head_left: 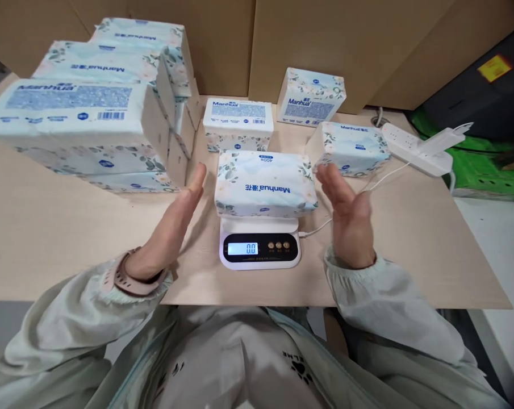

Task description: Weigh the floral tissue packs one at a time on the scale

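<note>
A floral tissue pack [265, 184] lies across the top of a white kitchen scale [260, 226], whose lit display reads 0.0. My left hand [169, 230], with a pink watch band at the wrist, is held edge-on with straight fingers, apart from the pack's left side. On the other side my right hand [349, 224] is raised with its fingers stretched out, near the pack's right end and not gripping it. Both palms face inward with the pack between them. The scale's plate is mostly hidden beneath the pack.
Stacked tissue packs [82, 119] stand at the left. Behind the scale are single packs: one white-topped [238, 116], one upright [311, 96], one at the right [352, 147]. A power strip [416, 149] with a white cable lies at the right, before cardboard panels [325, 40].
</note>
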`<action>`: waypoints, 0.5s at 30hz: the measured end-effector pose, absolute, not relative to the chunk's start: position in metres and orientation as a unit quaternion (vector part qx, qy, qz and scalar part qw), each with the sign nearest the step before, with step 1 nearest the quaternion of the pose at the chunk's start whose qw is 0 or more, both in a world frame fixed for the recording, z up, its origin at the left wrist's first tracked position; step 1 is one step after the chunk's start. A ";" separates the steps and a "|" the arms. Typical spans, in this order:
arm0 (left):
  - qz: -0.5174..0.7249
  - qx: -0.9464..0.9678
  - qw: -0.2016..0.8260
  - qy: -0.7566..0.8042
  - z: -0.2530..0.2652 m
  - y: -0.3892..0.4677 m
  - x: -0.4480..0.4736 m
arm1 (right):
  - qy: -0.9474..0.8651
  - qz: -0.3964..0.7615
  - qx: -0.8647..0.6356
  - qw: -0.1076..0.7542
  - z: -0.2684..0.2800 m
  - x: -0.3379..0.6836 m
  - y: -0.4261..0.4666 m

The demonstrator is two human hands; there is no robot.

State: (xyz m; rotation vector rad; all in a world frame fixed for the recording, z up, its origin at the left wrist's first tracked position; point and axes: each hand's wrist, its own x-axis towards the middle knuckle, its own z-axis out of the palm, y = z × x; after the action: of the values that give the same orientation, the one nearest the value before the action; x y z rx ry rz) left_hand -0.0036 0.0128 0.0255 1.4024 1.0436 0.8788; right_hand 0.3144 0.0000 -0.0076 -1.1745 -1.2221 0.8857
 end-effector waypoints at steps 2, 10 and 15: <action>0.402 0.563 0.573 0.440 0.027 0.016 -0.004 | -0.489 0.340 -0.516 0.615 -0.007 0.317 0.002; 0.402 0.539 0.596 0.439 0.030 0.020 -0.003 | -0.409 0.366 -0.531 0.645 -0.005 0.317 0.012; 0.408 0.527 0.608 0.432 0.028 0.020 -0.004 | -0.420 0.336 -0.531 0.655 -0.005 0.317 0.012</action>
State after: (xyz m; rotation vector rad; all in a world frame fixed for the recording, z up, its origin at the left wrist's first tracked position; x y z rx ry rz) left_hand -0.0044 0.0195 0.0282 1.2183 0.9978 0.9417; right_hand 0.3171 0.0123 -0.0052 -1.2042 -0.9513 0.7618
